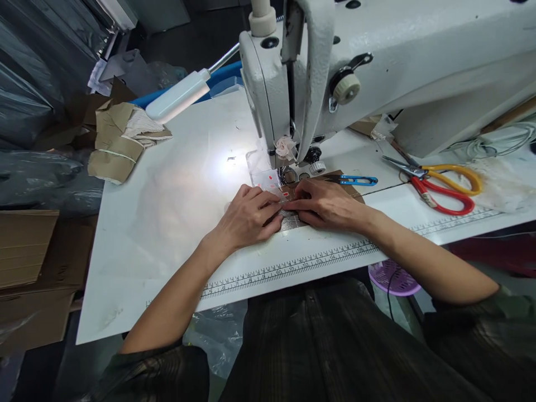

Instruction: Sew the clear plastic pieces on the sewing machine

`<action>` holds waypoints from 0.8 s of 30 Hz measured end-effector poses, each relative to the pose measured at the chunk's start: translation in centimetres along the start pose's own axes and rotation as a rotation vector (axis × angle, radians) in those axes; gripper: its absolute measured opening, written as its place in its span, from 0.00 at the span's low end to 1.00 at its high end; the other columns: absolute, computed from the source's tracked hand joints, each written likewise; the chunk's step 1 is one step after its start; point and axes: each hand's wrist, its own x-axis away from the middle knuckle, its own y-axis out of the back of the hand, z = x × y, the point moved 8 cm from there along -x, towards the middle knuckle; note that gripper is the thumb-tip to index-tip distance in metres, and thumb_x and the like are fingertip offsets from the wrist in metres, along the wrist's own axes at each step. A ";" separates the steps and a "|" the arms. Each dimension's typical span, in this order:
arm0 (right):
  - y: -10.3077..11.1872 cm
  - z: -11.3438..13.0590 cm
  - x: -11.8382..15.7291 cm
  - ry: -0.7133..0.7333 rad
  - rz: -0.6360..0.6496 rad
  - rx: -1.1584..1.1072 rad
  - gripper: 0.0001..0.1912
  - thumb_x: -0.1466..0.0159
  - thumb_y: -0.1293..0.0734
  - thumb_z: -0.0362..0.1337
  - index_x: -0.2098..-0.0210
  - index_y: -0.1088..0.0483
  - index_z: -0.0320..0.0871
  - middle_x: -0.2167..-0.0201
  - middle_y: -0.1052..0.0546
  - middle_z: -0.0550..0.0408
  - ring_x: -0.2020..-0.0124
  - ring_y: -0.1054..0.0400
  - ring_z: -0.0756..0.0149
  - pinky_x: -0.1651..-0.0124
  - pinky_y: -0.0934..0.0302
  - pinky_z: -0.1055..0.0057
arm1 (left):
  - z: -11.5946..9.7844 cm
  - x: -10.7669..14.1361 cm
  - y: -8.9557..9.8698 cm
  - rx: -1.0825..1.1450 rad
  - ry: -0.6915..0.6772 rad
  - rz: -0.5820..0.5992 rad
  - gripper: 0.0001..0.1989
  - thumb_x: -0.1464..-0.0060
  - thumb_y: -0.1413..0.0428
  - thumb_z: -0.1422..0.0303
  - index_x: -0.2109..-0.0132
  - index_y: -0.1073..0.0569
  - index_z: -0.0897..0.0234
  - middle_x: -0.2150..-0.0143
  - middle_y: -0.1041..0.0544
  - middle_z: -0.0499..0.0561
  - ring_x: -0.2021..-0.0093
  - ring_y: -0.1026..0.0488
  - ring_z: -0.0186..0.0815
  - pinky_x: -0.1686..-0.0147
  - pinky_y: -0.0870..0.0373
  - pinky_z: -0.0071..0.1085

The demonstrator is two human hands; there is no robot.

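Left hand (253, 215), right hand (329, 204): fingertips nearly together on small white red-spotted piece (267, 180); pinched or flat, can't tell. Piece runs ahead of fingers to white sewing machine (268, 95). Likely mid-work; done/left portions unclear.

On my bench (134, 268), the cloth (267, 180) lies before me, by the machine (389, 61); the snips (359, 180), then the scissors (420, 172), lie to its right

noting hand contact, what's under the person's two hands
Around the fingertips of the left hand and right hand, a pale red-marked piece and a silvery plate show. Whatever lies beneath palms and fingers is covered.
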 end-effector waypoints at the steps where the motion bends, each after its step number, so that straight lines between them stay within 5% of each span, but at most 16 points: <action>1: 0.0 0.0 0.0 0.003 -0.005 0.003 0.17 0.31 0.40 0.37 0.49 0.22 0.48 0.57 0.26 0.46 0.56 0.33 0.57 0.55 0.38 0.61 | 0.3 0.0 0.2 0.000 0.018 -0.028 0.07 0.38 0.45 0.67 0.59 0.22 0.63 0.56 0.20 0.54 0.63 0.27 0.38 0.64 0.35 0.39; 6: 0.2 0.2 0.0 0.007 -0.030 0.002 0.16 0.32 0.39 0.35 0.51 0.22 0.47 0.57 0.26 0.45 0.57 0.34 0.57 0.55 0.37 0.60 | 2.0 0.3 0.7 0.015 0.095 -0.151 0.07 0.37 0.47 0.71 0.60 0.24 0.66 0.59 0.21 0.57 0.62 0.26 0.38 0.63 0.30 0.38; 24: 0.1 0.8 0.2 0.086 -0.063 0.081 0.16 0.31 0.40 0.34 0.51 0.23 0.44 0.59 0.28 0.45 0.57 0.36 0.57 0.54 0.37 0.60 | 1.7 -0.3 -0.8 -0.172 0.097 0.034 0.15 0.33 0.50 0.62 0.48 0.25 0.65 0.47 0.21 0.55 0.61 0.29 0.42 0.62 0.38 0.40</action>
